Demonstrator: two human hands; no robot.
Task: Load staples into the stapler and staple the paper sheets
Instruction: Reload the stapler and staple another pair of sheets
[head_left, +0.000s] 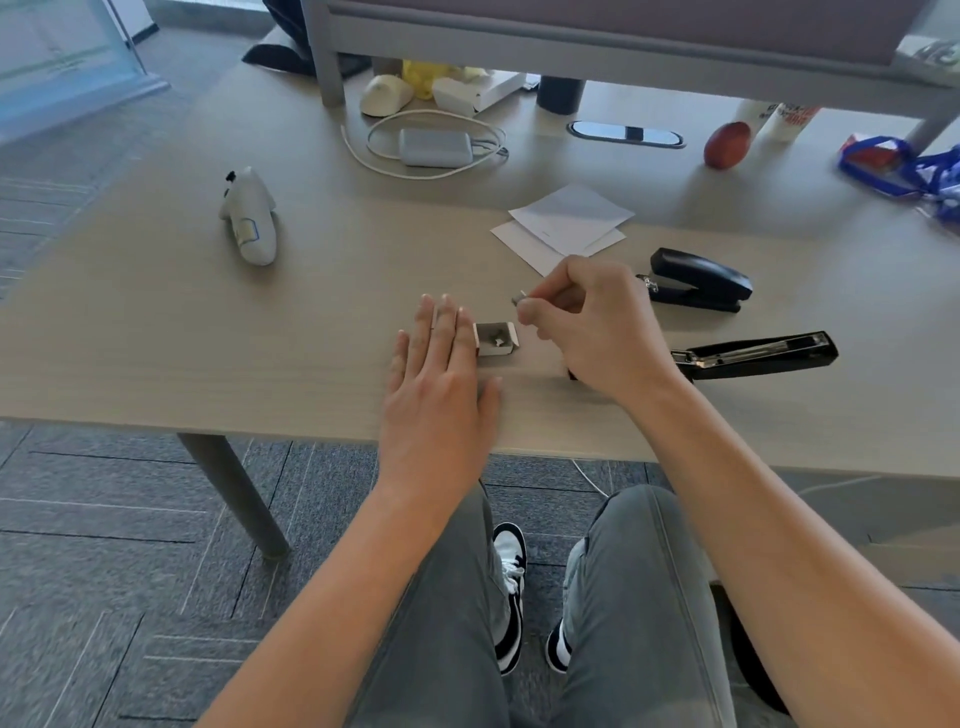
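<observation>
Right hand (587, 322) pinches staples (519, 298) (above box (496, 339)).

Both forearms are bare, with no sleeves, watch or rings showing on the left hand (441, 379) or the right hand (597, 332). The legs wear grey trousers (639, 597) with a visible side seam. The shoes (511, 587) are black and white, low-cut, with white laces.
</observation>
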